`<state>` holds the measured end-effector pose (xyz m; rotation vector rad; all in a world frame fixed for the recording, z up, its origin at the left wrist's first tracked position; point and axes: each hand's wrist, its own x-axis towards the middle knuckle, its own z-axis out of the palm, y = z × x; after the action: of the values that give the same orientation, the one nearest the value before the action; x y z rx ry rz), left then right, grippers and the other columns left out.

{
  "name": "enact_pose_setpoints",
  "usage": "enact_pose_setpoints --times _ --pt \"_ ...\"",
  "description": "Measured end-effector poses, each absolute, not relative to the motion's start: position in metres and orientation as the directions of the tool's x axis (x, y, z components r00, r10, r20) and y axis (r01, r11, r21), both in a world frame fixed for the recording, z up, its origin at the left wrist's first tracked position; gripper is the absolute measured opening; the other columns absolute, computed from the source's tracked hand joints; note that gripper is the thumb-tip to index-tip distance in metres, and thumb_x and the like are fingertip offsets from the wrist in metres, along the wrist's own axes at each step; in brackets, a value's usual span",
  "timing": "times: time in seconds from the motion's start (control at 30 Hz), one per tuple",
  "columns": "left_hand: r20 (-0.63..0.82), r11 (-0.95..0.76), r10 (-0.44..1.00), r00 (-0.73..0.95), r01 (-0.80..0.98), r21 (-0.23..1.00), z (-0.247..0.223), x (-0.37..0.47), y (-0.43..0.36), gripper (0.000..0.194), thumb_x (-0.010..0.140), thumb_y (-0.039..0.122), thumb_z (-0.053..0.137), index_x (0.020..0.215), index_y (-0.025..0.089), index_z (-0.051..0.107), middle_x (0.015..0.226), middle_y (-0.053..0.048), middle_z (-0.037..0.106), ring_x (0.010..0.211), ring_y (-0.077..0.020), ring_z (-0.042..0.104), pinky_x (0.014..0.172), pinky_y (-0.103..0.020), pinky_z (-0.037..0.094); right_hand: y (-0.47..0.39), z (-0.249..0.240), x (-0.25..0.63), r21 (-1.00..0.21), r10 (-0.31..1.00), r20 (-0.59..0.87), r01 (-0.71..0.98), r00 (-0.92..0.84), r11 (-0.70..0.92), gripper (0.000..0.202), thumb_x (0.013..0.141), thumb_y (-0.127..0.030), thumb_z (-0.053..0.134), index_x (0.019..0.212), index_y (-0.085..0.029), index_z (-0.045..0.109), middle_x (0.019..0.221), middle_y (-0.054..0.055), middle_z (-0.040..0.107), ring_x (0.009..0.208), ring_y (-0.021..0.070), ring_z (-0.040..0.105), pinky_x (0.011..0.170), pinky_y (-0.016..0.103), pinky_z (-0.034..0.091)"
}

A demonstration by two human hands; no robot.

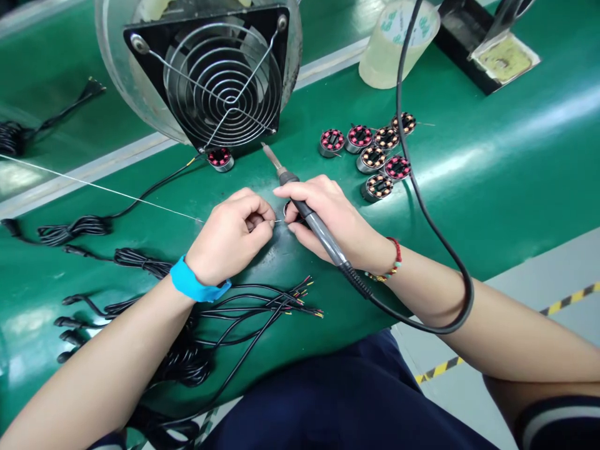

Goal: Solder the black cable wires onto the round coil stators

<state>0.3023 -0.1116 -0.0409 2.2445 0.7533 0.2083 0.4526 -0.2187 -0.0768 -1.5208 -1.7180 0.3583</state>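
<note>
My right hand [337, 219] is closed around a soldering iron [323, 234], its bare tip pointing up and left toward the fan. Beneath the iron, a dark round part, mostly hidden, shows at those fingertips. My left hand [237, 231], with a blue wristband, pinches a thin solder wire [140, 200] that runs in from the left edge. A short bright end of it pokes out toward the right fingers. Near the fan's lower corner stands a motor stator [220, 159] with pink-red windings, close to the stripped end of a black cable [157, 184].
A fan with a wire guard [229, 100] stands at the back. Several stators [372, 159] sit right of the hands, below a tape roll [398, 44] and an iron stand with sponge [506, 59]. Bundled black cables [187, 362] lie front left. The iron's cord [434, 231] loops over my right forearm.
</note>
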Motion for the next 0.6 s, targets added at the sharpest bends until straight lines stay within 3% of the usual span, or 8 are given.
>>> enact_pose_setpoints --times 0.4,0.6 --pt "-0.044 -0.563 0.556 0.830 0.415 0.715 -0.0429 0.3013 -0.1104 0.011 0.069 0.009 0.051 0.066 0.017 0.058 0.074 0.000 0.055 0.063 -0.0102 0.049 0.060 -0.024 0.040 -0.2150 -0.0788 0.4527 -0.633 0.900 0.435 0.715 0.012 0.297 0.030 0.087 -0.017 0.050 0.117 -0.021 0.050 0.085 0.000 0.065 0.085 0.0203 0.053 0.085 0.036 0.042" --pt "-0.041 -0.575 0.566 0.823 0.430 0.696 -0.0413 0.3023 -0.1115 0.010 0.071 0.014 0.050 0.067 0.016 0.059 0.074 0.000 0.055 0.065 -0.0103 0.050 0.061 -0.023 0.041 -0.2141 -0.0813 0.4457 -0.546 0.882 0.465 0.807 0.071 0.223 0.026 0.092 -0.023 0.045 0.117 -0.021 0.052 0.088 0.000 0.065 0.085 0.0206 0.053 0.083 0.035 0.041"
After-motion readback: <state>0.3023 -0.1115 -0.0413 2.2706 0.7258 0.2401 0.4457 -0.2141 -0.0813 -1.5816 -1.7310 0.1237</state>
